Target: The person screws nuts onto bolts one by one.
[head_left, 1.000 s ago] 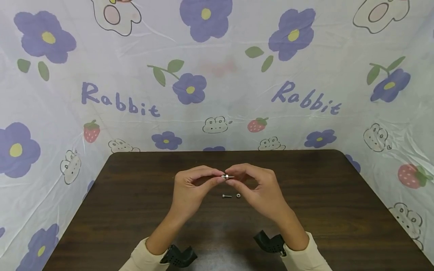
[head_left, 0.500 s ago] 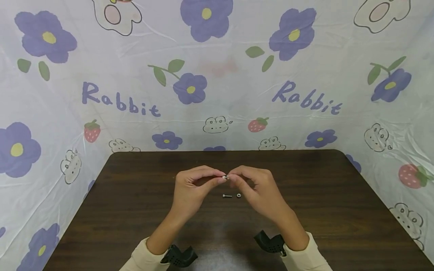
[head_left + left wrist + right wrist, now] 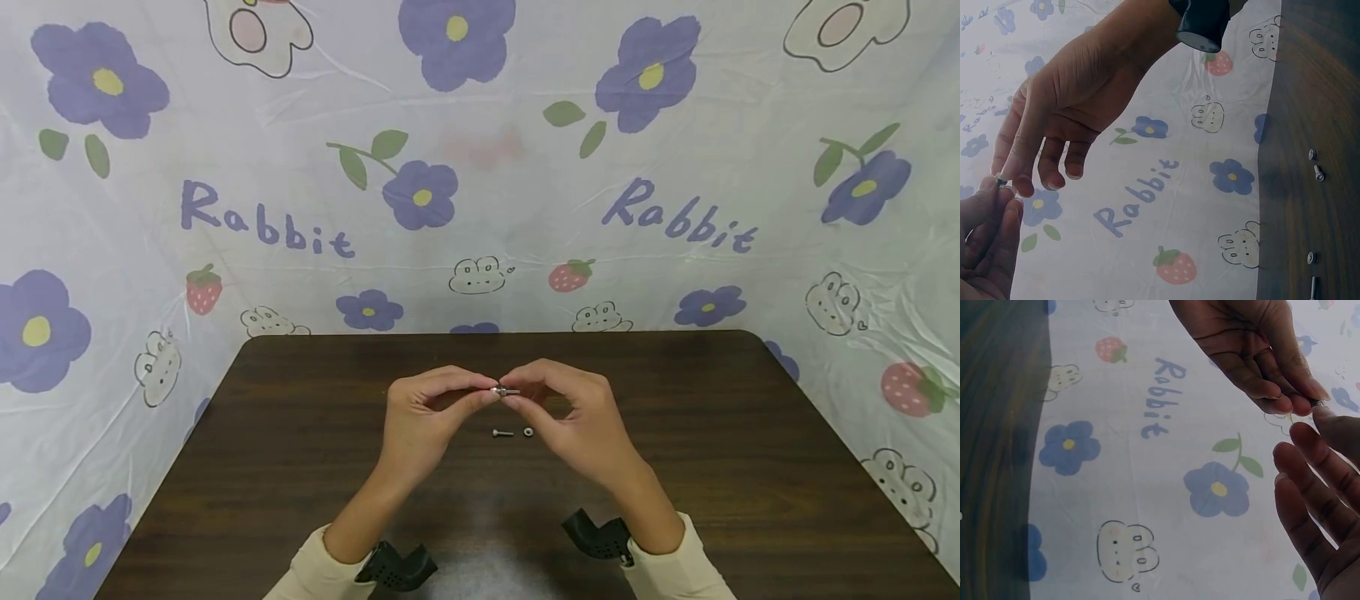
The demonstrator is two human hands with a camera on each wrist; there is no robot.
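Observation:
In the head view my left hand (image 3: 420,417) pinches the head end of a small metal bolt (image 3: 513,392) between thumb and forefinger. The bolt lies level, its shank pointing right. My right hand (image 3: 573,417) has its thumb and forefinger tips around a nut (image 3: 503,391) on the shank, close to the left fingertips. From the left wrist view, the right hand (image 3: 1079,94) reaches in from above and meets the left hand (image 3: 985,237) at the bolt, mostly hidden by fingertips. The right wrist view shows the right hand's other fingers (image 3: 1300,506) spread away from the bolt.
Another bolt (image 3: 502,433) and nut (image 3: 528,432) lie on the dark wooden table (image 3: 300,500) below the hands. Several loose bolts and nuts (image 3: 1312,257) show on the table in the left wrist view. A patterned cloth (image 3: 480,217) hangs behind.
The right thumb and forefinger closed over the shank half a second ago, hiding it. Now they have parted again and the shank shows between them. The left hand stays nearly still.

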